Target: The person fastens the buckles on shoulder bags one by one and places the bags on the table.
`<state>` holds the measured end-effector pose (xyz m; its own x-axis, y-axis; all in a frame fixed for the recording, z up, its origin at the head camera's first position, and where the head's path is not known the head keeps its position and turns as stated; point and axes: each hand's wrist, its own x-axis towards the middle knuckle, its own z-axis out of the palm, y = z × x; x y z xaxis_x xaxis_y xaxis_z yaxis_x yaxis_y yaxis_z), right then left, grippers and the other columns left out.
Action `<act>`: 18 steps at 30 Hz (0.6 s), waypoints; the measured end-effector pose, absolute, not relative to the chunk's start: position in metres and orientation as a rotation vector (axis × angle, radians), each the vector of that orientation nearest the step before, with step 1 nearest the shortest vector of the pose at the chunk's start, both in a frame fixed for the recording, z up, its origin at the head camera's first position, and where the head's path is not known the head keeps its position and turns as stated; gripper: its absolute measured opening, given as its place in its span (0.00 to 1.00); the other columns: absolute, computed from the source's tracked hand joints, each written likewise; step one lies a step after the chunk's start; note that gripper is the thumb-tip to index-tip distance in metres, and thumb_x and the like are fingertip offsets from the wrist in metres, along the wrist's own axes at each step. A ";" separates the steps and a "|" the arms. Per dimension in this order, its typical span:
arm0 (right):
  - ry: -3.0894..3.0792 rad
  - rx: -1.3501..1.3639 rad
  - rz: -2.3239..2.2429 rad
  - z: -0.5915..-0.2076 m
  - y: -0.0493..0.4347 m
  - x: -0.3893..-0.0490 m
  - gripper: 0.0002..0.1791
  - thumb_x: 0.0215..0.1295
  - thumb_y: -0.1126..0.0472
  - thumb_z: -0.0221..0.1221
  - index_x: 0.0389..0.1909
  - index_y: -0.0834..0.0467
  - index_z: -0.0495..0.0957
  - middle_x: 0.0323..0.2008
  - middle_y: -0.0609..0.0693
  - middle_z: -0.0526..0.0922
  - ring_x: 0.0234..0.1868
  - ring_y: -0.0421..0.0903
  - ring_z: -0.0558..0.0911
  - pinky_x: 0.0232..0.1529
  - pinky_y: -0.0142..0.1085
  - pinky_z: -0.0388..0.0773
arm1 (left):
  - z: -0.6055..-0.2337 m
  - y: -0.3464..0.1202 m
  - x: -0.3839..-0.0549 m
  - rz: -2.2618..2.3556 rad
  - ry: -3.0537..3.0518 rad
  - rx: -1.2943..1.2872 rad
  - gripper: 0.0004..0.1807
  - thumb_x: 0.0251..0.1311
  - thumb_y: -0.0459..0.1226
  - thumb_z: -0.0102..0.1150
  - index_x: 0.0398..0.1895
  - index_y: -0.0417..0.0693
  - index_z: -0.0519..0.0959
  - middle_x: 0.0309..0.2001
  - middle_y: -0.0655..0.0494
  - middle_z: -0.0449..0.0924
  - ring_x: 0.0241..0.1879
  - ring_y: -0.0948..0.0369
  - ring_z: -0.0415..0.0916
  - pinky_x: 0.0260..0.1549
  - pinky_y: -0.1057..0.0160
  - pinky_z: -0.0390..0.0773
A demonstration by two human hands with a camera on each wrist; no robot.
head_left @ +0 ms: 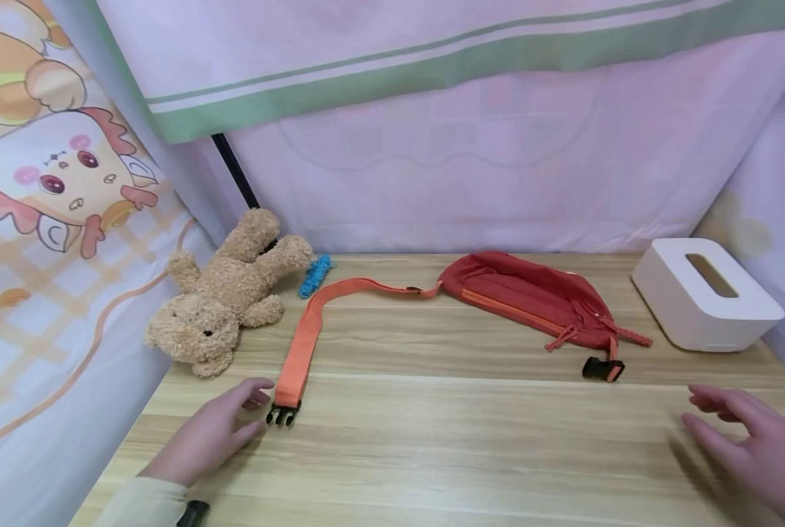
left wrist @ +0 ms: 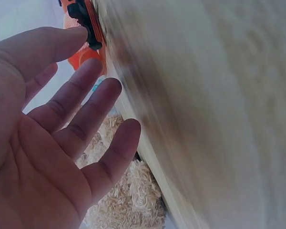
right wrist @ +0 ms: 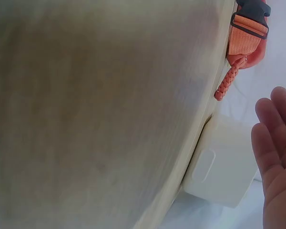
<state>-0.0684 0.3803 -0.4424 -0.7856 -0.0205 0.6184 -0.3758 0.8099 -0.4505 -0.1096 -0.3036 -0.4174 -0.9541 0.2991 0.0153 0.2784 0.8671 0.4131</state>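
Your red bag (head_left: 530, 301) lies on the counter (head_left: 464, 446), its pointy clip (head_left: 284, 410) and other clip (head_left: 596, 368) not joined, your left hand (head_left: 211, 432) left of it and right hand (head_left: 750, 439) right of it, both loosely spread and empty

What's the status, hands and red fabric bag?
Left hand empty, near black prong buckle; right hand empty. Red fabric waist bag unbuckled. Nothing seen between prong buckle and black socket buckle.
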 end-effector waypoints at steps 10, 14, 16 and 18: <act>-2.532 0.185 0.726 -0.437 0.379 -0.071 0.22 0.47 0.68 0.76 0.45 0.64 0.84 0.39 0.28 0.81 0.39 0.11 0.67 0.36 0.11 0.64 | -0.416 -0.296 -0.111 0.652 2.946 0.468 0.27 0.59 0.32 0.69 0.62 0.53 0.74 0.54 0.57 0.81 0.51 0.55 0.80 0.52 0.47 0.79; -2.602 0.160 0.695 -0.436 0.376 -0.073 0.22 0.50 0.66 0.76 0.47 0.65 0.83 0.36 0.57 0.87 0.38 0.11 0.65 0.34 0.12 0.64 | -0.415 -0.294 -0.115 0.657 2.896 0.450 0.27 0.61 0.31 0.66 0.64 0.52 0.74 0.60 0.55 0.78 0.55 0.52 0.78 0.55 0.46 0.77; -2.605 0.168 0.691 -0.435 0.375 -0.073 0.22 0.50 0.66 0.75 0.47 0.65 0.82 0.37 0.62 0.86 0.39 0.11 0.65 0.33 0.13 0.64 | -0.415 -0.293 -0.117 0.663 2.873 0.442 0.26 0.62 0.30 0.64 0.64 0.52 0.75 0.60 0.55 0.78 0.56 0.51 0.77 0.57 0.45 0.76; -2.604 0.181 0.689 -0.435 0.374 -0.074 0.22 0.50 0.66 0.75 0.47 0.64 0.82 0.37 0.62 0.86 0.39 0.11 0.65 0.33 0.13 0.64 | -0.415 -0.293 -0.119 0.676 2.850 0.430 0.24 0.64 0.29 0.61 0.62 0.53 0.76 0.60 0.55 0.78 0.57 0.51 0.77 0.57 0.46 0.76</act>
